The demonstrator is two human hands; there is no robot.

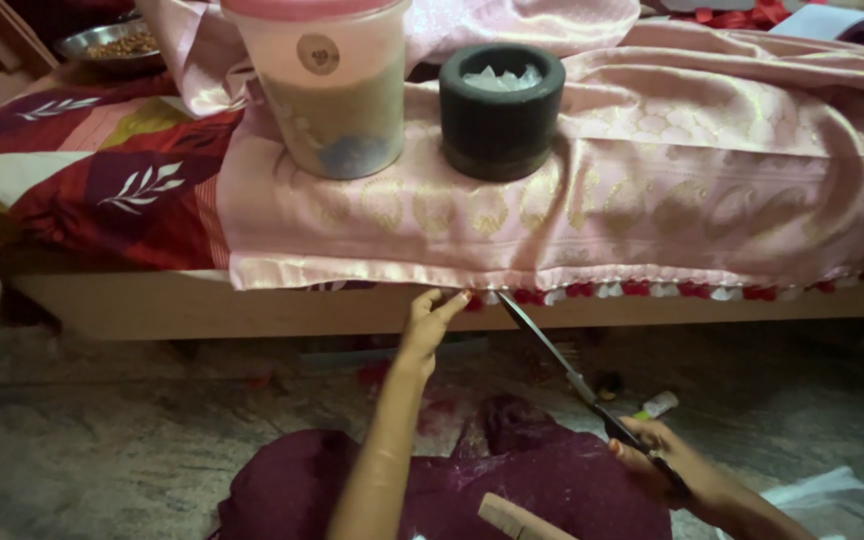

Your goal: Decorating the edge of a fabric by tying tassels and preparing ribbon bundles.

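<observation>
Head view, person seated on floor facing the long front edge of a low wooden bed (202, 305). Left hand (430, 325) raised to the hanging hem of a pink patterned cloth (652, 190), fingers pinched together on the edge near the middle of the bed's front edge, just left of a run of red and white tassels (652, 290). Right hand (667, 465) low and nearer the body, closed around the handles of a pair of scissors (562, 365); the blades slant up and left, tip just beside the pinched hem at the first tassels. Whether the blades are parted is unclear; they read as one thin line. On the cloth, back from the front edge: a lidded plastic tub (327, 85) with brownish contents, and to its right a dark stone mortar (500, 110) holding pale bits. Steel bowl (117, 45) at the far left corner; red leaf-print bedsheet (102, 170) under the cloth. Judgement: cut goes best with hem held taut by the left hand, fingertips kept clear of the blade line, short snips close to the stitching, cloth not tugged lest the tub and mortar shift.
</observation>
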